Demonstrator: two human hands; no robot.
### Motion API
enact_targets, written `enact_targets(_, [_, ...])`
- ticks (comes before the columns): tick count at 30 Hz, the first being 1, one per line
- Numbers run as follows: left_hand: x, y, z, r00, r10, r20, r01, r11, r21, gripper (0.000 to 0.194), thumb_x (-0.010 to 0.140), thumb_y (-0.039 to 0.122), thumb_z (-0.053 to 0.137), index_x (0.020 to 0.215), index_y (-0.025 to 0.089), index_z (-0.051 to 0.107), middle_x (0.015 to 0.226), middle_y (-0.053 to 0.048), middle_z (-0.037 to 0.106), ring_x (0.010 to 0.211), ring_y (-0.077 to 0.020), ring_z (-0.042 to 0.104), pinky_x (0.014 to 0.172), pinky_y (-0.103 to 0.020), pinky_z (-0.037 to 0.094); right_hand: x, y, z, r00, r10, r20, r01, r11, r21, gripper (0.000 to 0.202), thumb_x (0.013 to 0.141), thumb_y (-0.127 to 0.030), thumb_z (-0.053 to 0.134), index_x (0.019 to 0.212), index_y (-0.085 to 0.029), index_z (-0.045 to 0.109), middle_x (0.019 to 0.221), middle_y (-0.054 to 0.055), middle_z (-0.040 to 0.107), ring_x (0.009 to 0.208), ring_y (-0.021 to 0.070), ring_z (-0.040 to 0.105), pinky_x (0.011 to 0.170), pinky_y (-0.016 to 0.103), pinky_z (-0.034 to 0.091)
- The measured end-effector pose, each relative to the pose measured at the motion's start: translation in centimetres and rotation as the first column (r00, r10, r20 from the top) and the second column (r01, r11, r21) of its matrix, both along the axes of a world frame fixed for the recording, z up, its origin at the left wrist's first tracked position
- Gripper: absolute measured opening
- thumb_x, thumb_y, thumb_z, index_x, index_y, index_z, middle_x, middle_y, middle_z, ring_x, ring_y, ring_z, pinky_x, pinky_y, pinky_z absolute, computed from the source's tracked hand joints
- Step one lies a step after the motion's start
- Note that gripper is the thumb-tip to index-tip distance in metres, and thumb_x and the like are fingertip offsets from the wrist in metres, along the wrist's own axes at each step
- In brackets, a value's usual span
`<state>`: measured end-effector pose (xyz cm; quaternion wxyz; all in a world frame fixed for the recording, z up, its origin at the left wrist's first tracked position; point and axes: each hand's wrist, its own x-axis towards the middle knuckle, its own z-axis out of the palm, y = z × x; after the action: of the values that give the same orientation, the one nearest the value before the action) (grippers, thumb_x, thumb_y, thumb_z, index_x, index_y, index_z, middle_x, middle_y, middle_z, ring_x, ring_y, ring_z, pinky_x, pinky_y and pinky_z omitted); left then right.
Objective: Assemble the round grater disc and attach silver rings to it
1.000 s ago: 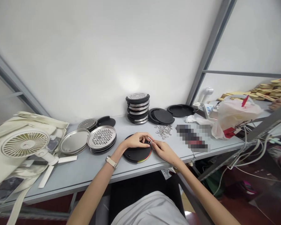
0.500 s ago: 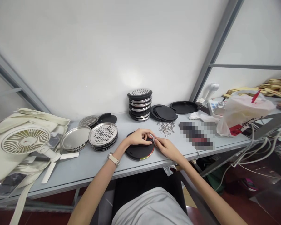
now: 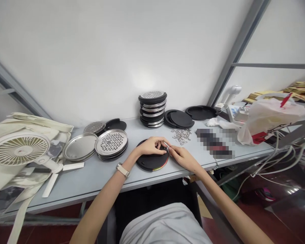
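Silvery bit (image 3: 167, 148), tiny, at the right edge of a black disc (image 3: 151, 163) lying flat on the surface (image 3: 91, 178). Right hand (image 3: 182, 158): fingers pinched together, apparently on the bit. Left hand (image 3: 152, 146): fingers curled over the disc; cannot tell whether they grip the bit too. Loose metal pieces (image 3: 182, 136) heaped just beyond, a tall stack (image 3: 153, 111) behind. Risks: so small a part could slip from a tip-only pinch; uneven pushing could skid the disc.

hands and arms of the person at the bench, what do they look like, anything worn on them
The left hand and right hand are ungloved, and no sleeves show on the forearms. The left wrist wears what looks like a watch, pale-strapped; the right wrist is bare.
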<state>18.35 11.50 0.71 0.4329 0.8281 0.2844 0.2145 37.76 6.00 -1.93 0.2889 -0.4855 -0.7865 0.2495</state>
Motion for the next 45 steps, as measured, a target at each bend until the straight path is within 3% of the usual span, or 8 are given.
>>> enact_targets(12, [0.13,0.08,0.08,1.000,-0.007,-0.009,0.007,0.999,0.041,0.037,0.070,0.024,0.066,0.105,0.016,0.062,0.084,-0.001,0.059,0.058,-0.0038,0.044,0.058,-0.018,0.038,0.00,0.19,-0.38,1.000,0.001,0.012,-0.001,1.000,0.026,0.038,0.095,-0.037,0.032,0.070,-0.017,0.055,0.064,0.001,0.059,0.058,0.0147,0.051,0.055,0.024,0.035])
enact_targets(24, [0.09,0.31,-0.44,0.999,-0.034,0.021,0.033,0.999,0.032,0.038,0.070,0.023,0.066,0.106,0.017,0.062,0.087,-0.001,0.060,0.057,-0.0036,0.041,0.057,-0.018,0.037,-0.01,0.03,-0.52,1.000,0.008,0.014,-0.008,1.000,0.011,0.032,0.093,-0.034,0.033,0.065,-0.020,0.041,0.057,-0.004,0.044,0.055,0.0124,0.043,0.054,0.024,0.032])
enact_targets(36, [0.04,-0.09,0.02,0.999,-0.023,0.038,0.023,1.000,0.013,0.032,0.070,0.022,0.065,0.102,0.016,0.062,0.099,-0.003,0.062,0.063,-0.0053,0.045,0.060,-0.019,0.038,-0.26,-0.14,-0.11,0.999,0.016,0.043,-0.018,0.998,0.060,0.035,0.093,-0.035,0.032,0.068,-0.020,0.051,0.061,0.000,0.058,0.058,0.0156,0.054,0.059,0.026,0.038])
enact_targets(45, [0.05,0.10,-0.20,0.999,-0.028,0.028,0.028,1.000,0.009,0.034,0.070,0.021,0.064,0.104,0.017,0.062,0.095,-0.003,0.063,0.060,-0.0047,0.044,0.057,-0.019,0.036,-0.29,-0.16,-0.28,0.999,0.010,0.052,-0.013,0.998,0.061,0.036,0.094,-0.037,0.031,0.069,-0.020,0.051,0.061,0.001,0.058,0.058,0.0165,0.054,0.058,0.027,0.039])
